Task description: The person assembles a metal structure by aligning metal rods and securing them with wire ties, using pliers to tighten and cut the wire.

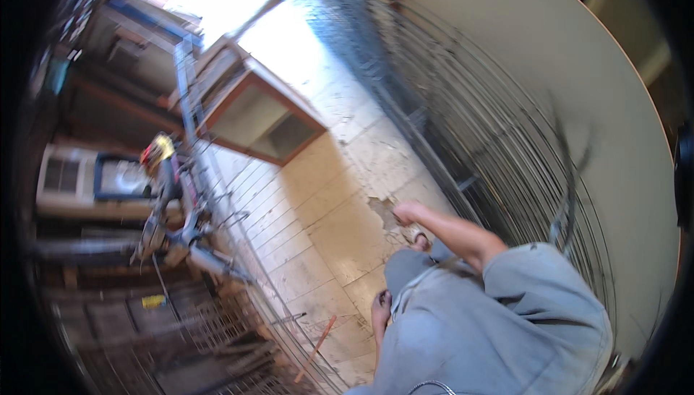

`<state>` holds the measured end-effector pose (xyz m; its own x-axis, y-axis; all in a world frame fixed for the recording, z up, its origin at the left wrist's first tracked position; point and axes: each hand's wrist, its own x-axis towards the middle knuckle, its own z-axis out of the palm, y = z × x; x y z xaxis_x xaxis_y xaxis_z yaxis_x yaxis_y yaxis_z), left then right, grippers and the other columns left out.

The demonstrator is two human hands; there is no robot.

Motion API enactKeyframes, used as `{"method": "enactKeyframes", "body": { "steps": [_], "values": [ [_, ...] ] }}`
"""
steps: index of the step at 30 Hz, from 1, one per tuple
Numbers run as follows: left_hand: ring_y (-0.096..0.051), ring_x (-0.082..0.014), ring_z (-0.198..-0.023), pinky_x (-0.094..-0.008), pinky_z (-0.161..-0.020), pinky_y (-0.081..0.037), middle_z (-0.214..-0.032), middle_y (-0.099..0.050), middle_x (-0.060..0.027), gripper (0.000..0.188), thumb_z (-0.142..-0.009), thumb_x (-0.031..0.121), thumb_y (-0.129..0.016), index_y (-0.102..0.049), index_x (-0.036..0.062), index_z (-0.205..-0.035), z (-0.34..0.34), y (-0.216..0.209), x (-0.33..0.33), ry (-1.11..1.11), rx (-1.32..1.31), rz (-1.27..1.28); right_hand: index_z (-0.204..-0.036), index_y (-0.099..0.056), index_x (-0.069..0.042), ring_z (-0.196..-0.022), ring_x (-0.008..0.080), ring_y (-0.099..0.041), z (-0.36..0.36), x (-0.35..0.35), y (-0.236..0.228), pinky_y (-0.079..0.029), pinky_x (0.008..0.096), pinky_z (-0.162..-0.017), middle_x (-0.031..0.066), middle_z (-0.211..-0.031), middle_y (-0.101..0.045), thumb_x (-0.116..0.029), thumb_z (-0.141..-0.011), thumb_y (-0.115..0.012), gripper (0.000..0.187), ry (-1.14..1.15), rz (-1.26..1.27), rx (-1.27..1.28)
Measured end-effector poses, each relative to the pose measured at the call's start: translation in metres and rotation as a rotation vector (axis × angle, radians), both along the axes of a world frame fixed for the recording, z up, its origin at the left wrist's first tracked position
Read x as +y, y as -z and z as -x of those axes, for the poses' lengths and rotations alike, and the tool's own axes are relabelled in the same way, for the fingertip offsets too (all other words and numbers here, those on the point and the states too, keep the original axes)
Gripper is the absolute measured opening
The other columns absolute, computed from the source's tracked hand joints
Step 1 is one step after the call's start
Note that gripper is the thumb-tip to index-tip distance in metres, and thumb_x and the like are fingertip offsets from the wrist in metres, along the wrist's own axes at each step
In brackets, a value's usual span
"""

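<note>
The picture is motion-blurred and tilted. My right hand (407, 213) reaches out from a rolled-up grey-blue sleeve (538, 279) over the tiled floor (340, 200). It is next to the lower edge of a large wire mesh panel (463, 113) that leans against a pale wall (578, 84). Its fingers look curled, but the blur hides whether they hold anything. My bare feet (381, 310) and grey trouser legs (434, 337) show below it. My left hand is out of the picture.
A second wire grid (246, 221) lies along the floor at the left, beside a cluster of metal tools and a red-yellow machine (160, 155). A wooden box frame (264, 117) stands behind. A thin red-handled rod (316, 348) lies on the tiles.
</note>
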<state>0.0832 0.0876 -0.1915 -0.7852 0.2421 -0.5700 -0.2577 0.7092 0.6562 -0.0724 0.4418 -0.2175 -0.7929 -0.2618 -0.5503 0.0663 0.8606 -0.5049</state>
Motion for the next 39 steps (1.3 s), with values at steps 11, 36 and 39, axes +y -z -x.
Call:
{"method": "enactKeyframes", "body": {
  "steps": [11,36,39],
  "values": [
    [-0.059,-0.0365,-0.098,-0.0432,-0.085,-0.048,-0.107,-0.063,-0.0166,0.027,-0.085,0.017,-0.069,-0.062,0.0045,-0.109,0.039,-0.204,0.293,0.959,0.405,-0.638,-0.104,-0.06,-0.005,-0.089,0.0318,-0.063,-0.18,0.201,-0.43,-0.053,0.0414,-0.076,0.0128,-0.101,-0.063,-0.016,-0.087,-0.066,0.021,0.451,-0.408,1.021],
    [-0.061,-0.0348,-0.085,-0.0444,-0.071,-0.048,-0.099,-0.059,-0.0102,0.022,-0.085,0.011,-0.063,-0.059,0.0051,-0.105,-0.139,-0.315,0.263,1.371,0.488,-0.5,-0.142,-0.048,-0.018,-0.14,0.0331,-0.035,-0.387,0.21,-0.286,-0.028,0.0522,-0.115,0.0101,-0.15,-0.041,-0.048,-0.098,-0.047,0.053,0.593,-0.413,0.53],
    [-0.06,-0.0358,-0.084,-0.0445,-0.071,-0.048,-0.103,-0.058,-0.0102,0.023,-0.084,0.01,-0.062,-0.058,0.0042,-0.106,-0.141,-0.325,0.212,1.248,0.295,-0.64,-0.141,-0.049,-0.013,-0.139,0.0321,-0.036,-0.381,0.191,-0.305,-0.03,0.0481,-0.114,0.0111,-0.148,-0.044,-0.044,-0.098,-0.05,0.053,0.616,-0.337,0.531]
  ]
}}
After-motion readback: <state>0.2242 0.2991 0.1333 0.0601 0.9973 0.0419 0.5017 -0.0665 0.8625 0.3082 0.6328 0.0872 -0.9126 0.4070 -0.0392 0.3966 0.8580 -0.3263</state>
